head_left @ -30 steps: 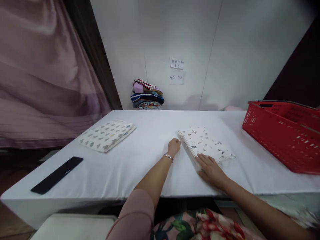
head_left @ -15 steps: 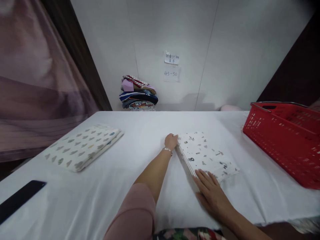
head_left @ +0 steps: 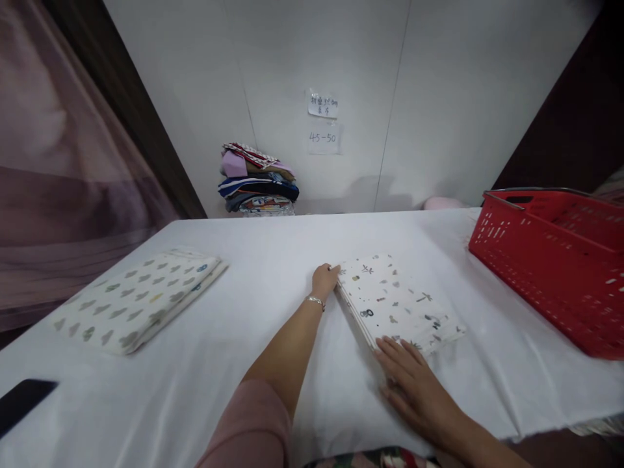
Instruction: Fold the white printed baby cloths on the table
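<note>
A folded white cloth [head_left: 390,302] printed with small palm trees and other little figures lies in front of me, its layers stacked along the left edge. My left hand [head_left: 325,279], with a bracelet at the wrist, is closed at the cloth's far left corner; the fingertips are partly hidden there. Flat on the near corner rests my right hand [head_left: 409,383], its fingers stretched out over the print and the thumb lower down. To the left lies another folded cloth [head_left: 141,296], cream with grey cloud shapes, apart from both hands.
On the right of the white-covered table [head_left: 273,260] stands a red plastic basket [head_left: 550,273] with a metal handle. A dark flat object [head_left: 24,403] lies at the near left. Behind the far edge is a pile of folded fabrics [head_left: 258,182], beside paper notes [head_left: 323,123] on the wall.
The whole view has shifted a little, with most things appearing further left. Both hands stay at the same corners of the printed cloth, which looks almost unchanged.
</note>
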`<state>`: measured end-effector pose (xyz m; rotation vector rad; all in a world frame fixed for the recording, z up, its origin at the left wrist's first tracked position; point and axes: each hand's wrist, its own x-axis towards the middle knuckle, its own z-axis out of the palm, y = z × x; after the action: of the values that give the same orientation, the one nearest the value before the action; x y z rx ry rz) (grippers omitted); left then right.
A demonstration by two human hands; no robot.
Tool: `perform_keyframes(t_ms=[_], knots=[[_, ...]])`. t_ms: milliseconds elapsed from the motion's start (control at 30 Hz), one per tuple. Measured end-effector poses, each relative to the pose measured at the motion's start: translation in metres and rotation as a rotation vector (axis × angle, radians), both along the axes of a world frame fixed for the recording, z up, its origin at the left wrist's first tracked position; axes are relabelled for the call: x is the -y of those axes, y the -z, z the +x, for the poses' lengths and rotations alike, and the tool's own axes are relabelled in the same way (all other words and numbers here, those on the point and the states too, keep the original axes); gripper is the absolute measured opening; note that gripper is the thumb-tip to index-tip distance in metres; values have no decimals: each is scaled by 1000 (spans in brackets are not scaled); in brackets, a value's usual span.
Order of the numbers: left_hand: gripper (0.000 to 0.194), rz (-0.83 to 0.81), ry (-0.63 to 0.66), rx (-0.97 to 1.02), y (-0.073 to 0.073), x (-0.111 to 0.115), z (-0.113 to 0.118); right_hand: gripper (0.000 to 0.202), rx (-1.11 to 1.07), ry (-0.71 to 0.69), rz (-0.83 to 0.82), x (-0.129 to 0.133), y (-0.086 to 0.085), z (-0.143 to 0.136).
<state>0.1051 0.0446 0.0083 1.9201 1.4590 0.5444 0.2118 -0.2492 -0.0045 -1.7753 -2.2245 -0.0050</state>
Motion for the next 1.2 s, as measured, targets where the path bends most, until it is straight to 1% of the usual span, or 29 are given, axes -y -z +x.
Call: perform_keyframes(t_ms=[67,167,233,300,400,500,600,667,767,833,867,933,1000,1033,1100,1200], knots=[[31,-31,48,-27,-3,-5,-1,66,-105,74,54,-4,-13,16],[29,-94,118,-87,-10,-14,-1,53,-286,319,135,-27,-28,57],[28,-139,153,-124,-16,-20,0,53,-397,482,49,-54,-31,90],[25,-193,177,-158,-21,-25,2,55,-509,615,-54,-85,-31,119],[21,-271,192,-195,-26,-32,6,61,-620,730,-213,-135,-32,147],[20,-330,196,-189,-29,-37,9,69,-681,765,-337,-177,-33,158],[18,-400,223,-128,-33,-39,9,81,-807,751,-427,-207,-33,162],[18,-445,258,-59,-37,-36,7,88,-898,724,-479,-219,-32,164],[18,-559,323,85,-47,-28,0,94,-1011,658,-549,-227,-35,164],[19,-635,358,190,-56,-23,-6,90,-1079,599,-567,-229,-44,161],[19,-650,366,231,-61,-22,-10,84,-1110,555,-559,-229,-52,158],[22,-605,374,272,-77,-22,-18,69,-1178,430,-512,-231,-73,152],[27,-491,388,291,-101,-24,-26,55,-1242,281,-445,-234,-102,147],[30,-415,401,296,-117,-25,-31,50,-1259,214,-404,-235,-118,145],[34,-225,418,278,-154,-25,-41,46,-1252,118,-276,-239,-152,142],[37,146,417,178,-214,-13,-59,53,-1162,20,46,-239,-199,134]])
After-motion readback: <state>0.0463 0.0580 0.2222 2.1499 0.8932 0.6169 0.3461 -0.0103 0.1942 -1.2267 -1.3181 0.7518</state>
